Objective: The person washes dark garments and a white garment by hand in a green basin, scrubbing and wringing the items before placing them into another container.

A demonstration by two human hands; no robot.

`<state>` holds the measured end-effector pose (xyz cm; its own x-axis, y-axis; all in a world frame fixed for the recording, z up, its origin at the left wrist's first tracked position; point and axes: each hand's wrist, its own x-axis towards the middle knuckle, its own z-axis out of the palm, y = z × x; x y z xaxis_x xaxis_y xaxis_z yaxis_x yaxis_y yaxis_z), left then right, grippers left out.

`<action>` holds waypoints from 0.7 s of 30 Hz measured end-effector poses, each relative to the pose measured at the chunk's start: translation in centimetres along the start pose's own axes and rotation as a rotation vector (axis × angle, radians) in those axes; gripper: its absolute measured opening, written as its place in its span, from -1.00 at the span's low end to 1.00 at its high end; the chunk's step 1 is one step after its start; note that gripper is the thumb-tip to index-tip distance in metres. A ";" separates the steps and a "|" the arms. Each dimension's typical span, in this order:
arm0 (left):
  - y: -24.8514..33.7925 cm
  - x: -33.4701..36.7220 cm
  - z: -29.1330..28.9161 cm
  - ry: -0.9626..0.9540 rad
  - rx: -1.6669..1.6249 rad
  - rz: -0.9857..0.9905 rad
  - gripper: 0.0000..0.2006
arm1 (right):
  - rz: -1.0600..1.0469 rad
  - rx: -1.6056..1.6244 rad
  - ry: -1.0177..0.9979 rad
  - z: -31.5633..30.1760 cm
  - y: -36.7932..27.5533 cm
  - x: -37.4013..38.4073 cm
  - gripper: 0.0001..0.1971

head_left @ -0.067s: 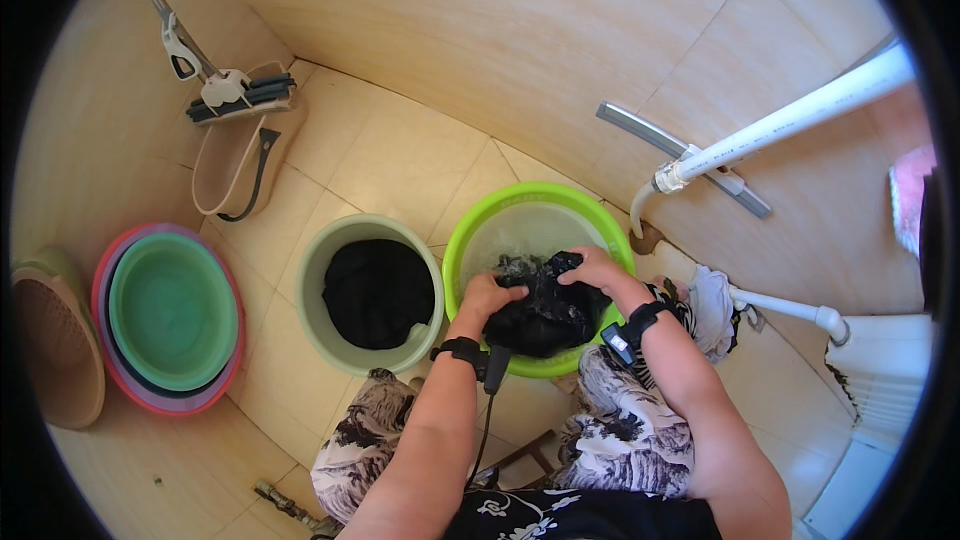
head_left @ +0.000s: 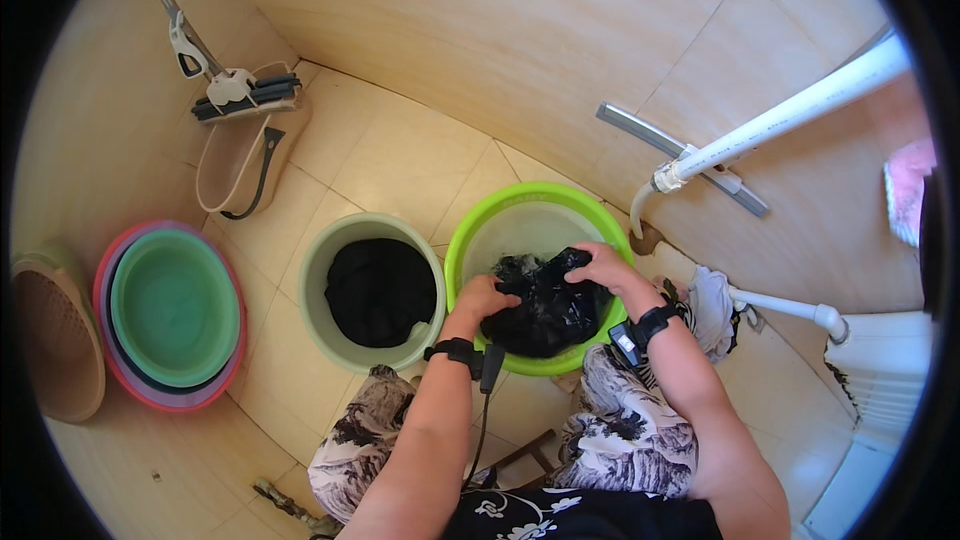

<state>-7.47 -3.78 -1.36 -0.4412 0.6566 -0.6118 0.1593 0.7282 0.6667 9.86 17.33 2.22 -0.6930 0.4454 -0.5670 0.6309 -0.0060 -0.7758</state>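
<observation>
A soaked black cloth lies bunched in water inside a lime-green basin, low in front of me. My left hand grips its left side, thumb on top and fingers hidden in the folds. On the upper right side, my right hand pinches a raised fold of the same cloth. Bubbly water shows between and beyond the hands. Just left of the basin stands a pale green bucket with more black cloth in it.
Nested basins and a brown basket-like container are at the left. A sponge mop rests over a beige bucket. A white pipe, a squeegee and a heap of cloth are at the right.
My hands have moved slightly apart, the left a little leftward and the right a little rightward. The black cloth between them looks more spread out.
</observation>
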 end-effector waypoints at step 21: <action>8.6 -7.6 -3.7 0.307 -0.177 0.588 -0.55 | -0.563 -0.737 0.300 -2.5 -8.1 -7.2 -0.70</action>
<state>-6.02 -3.20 10.63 -0.5601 0.8284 0.0044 0.3141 0.2074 0.9265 10.63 16.40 13.31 -0.9066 0.4219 0.0067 0.3658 0.7939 -0.4857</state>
